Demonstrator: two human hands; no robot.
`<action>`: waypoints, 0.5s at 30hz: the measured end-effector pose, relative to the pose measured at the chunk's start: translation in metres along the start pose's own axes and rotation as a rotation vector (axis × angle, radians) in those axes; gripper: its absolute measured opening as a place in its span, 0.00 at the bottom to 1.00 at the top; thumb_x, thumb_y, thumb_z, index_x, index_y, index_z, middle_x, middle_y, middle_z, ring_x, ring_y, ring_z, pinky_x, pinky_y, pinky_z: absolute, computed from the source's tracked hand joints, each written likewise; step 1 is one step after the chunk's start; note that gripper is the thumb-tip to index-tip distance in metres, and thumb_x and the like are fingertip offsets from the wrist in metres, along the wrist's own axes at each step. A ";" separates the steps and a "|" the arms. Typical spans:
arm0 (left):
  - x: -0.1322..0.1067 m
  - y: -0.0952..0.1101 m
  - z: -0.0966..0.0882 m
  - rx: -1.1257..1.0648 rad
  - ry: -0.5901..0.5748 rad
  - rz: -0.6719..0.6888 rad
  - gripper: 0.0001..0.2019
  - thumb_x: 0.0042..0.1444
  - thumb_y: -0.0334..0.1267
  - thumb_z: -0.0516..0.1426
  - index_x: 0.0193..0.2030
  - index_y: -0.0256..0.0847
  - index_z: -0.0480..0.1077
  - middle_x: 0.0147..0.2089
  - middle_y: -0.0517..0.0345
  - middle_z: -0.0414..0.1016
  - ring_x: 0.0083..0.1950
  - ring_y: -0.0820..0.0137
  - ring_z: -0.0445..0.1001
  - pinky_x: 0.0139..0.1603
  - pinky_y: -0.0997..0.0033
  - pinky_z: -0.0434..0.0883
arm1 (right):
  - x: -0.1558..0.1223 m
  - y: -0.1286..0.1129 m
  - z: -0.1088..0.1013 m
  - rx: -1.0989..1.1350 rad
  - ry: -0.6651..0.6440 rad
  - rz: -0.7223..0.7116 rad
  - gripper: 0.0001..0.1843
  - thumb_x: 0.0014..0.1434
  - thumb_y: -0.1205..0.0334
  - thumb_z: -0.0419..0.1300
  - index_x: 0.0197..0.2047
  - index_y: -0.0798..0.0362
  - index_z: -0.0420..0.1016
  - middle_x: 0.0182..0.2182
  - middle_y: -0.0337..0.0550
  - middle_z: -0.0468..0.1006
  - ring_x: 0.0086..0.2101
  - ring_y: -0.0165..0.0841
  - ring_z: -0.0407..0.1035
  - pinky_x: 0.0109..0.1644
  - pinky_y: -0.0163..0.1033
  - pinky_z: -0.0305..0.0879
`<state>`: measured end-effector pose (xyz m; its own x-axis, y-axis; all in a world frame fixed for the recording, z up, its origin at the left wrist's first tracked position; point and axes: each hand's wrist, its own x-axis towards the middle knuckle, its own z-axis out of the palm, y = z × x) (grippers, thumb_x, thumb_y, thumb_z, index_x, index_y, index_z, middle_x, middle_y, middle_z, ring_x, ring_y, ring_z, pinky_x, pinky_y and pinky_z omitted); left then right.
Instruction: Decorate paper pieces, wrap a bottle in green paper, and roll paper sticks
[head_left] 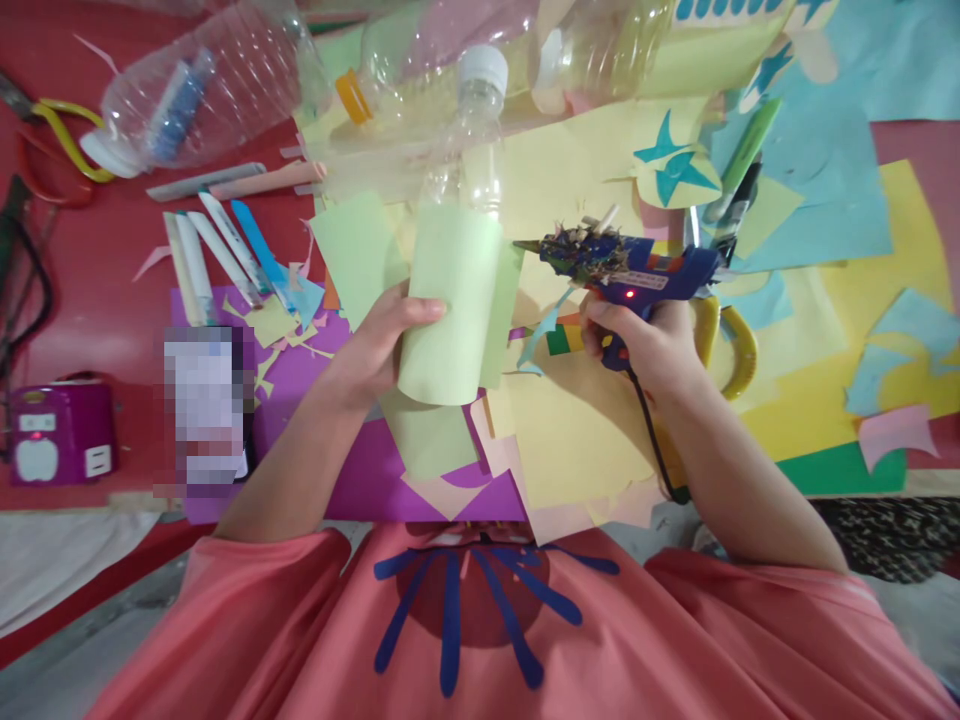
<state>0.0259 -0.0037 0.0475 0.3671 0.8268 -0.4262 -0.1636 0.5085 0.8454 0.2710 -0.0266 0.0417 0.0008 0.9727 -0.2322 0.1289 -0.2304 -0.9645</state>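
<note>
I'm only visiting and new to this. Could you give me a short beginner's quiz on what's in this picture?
1. Multiple choice: The right hand holds a) scissors, b) a glue gun, c) a marker.
2. True or false: The left hand grips a clear bottle by its white cap.
3. Fill in: The small light on the glue gun glows ____.

Key: 1. b. 2. False: the left hand grips the pale green paper around the bottle. 3. Red.
</note>
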 end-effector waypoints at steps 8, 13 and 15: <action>0.000 -0.001 0.000 -0.004 0.018 0.003 0.17 0.44 0.45 0.61 0.38 0.38 0.69 0.33 0.55 0.78 0.36 0.63 0.79 0.27 0.74 0.72 | 0.001 0.000 -0.001 -0.017 0.042 0.029 0.12 0.51 0.62 0.61 0.19 0.50 0.66 0.15 0.35 0.68 0.16 0.27 0.61 0.21 0.36 0.60; 0.000 0.000 0.001 -0.015 0.016 -0.009 0.18 0.44 0.46 0.61 0.40 0.38 0.70 0.35 0.55 0.78 0.38 0.62 0.80 0.28 0.73 0.73 | 0.000 0.000 0.001 -0.027 0.059 0.029 0.12 0.51 0.63 0.61 0.19 0.51 0.66 0.14 0.34 0.67 0.16 0.26 0.61 0.21 0.35 0.59; 0.000 0.001 0.002 -0.017 0.018 -0.014 0.18 0.44 0.45 0.61 0.41 0.38 0.70 0.35 0.55 0.78 0.38 0.62 0.79 0.28 0.73 0.73 | 0.000 0.001 0.001 -0.030 0.066 0.025 0.11 0.51 0.64 0.61 0.20 0.51 0.66 0.15 0.34 0.68 0.16 0.26 0.61 0.21 0.35 0.59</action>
<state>0.0273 -0.0037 0.0488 0.3530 0.8236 -0.4440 -0.1745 0.5241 0.8336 0.2702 -0.0272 0.0407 0.0698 0.9667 -0.2462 0.1572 -0.2543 -0.9543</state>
